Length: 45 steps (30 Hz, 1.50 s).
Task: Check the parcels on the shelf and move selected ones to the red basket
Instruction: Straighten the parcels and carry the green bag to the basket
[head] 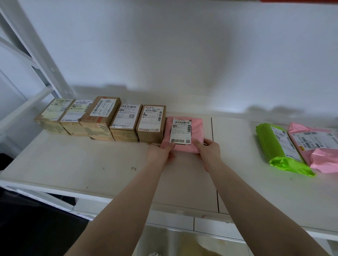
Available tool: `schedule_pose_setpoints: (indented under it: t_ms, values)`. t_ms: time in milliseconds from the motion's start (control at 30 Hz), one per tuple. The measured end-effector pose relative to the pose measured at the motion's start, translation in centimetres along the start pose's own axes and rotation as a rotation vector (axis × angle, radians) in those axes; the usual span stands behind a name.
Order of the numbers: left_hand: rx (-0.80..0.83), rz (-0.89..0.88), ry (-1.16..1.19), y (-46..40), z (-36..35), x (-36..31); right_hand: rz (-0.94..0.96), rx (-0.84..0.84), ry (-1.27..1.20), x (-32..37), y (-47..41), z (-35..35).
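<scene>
A small pink parcel (196, 128) with a white label lies on the white shelf (91, 164), right beside a row of several brown cardboard boxes (151, 123). My left hand (162, 151) grips its near left corner, thumb on the label. Its near right corner is held by my right hand (208, 150), thumb on top. Further right on the shelf lie a green parcel (279, 148) and a larger pink parcel (318, 149). No red basket shows in this view.
The shelf's back wall is white and close behind the boxes. White shelf uprights (36, 60) stand at the left. A lower shelf level (201, 241) shows beneath the front edge. A red strip (300, 1) sits at the top right edge.
</scene>
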<state>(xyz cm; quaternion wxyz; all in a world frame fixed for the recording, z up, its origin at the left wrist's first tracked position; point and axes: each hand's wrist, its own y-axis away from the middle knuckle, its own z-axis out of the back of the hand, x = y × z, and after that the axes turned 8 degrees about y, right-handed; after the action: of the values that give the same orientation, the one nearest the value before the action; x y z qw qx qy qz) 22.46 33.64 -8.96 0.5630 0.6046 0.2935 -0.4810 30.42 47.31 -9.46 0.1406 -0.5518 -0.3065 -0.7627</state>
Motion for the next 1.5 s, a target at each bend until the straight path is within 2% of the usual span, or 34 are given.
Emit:
schedule_pose_setpoints:
  t_ms: [200, 333, 400, 533, 667, 867, 1033, 1167, 1500]
  values:
    - [0.058, 0.026, -0.05, 0.5, 0.6, -0.4, 0.067, -0.066, 0.152, 0.2, 0.4, 0.2]
    - [-0.002, 0.015, -0.038, 0.9, 1.5, -0.1, 0.047, -0.137, 0.245, 0.0, 0.9, 1.0]
    - [-0.018, -0.052, 0.009, 1.1, 1.4, -0.2, 0.021, -0.21, 0.234, -0.1, 1.4, 1.6]
    - [0.04, -0.139, 0.031, 2.1, 0.0, -1.6, -0.04, -0.365, -0.015, -0.5, 2.3, 3.5]
    - [0.187, -0.209, 0.055, 4.4, -4.3, -2.5, -0.126, -0.479, -0.292, -1.7, 3.4, 7.8]
    - [0.429, -0.079, 0.071, 8.3, -12.7, -1.7, -0.273, -0.603, -0.449, -2.3, 4.6, 15.9]
    - [0.468, 0.005, -0.003, 11.3, -21.3, -0.5, -0.324, -0.544, -0.472, -2.9, 3.4, 22.7]
    - [0.421, 0.056, -0.015, 12.7, -26.1, 0.0, -0.314, -0.476, -0.471, -3.6, 1.5, 25.6]
    - [0.281, -0.001, -0.059, 11.4, -32.1, 1.6, -0.33, -0.327, -0.476, -4.9, -1.0, 27.9]
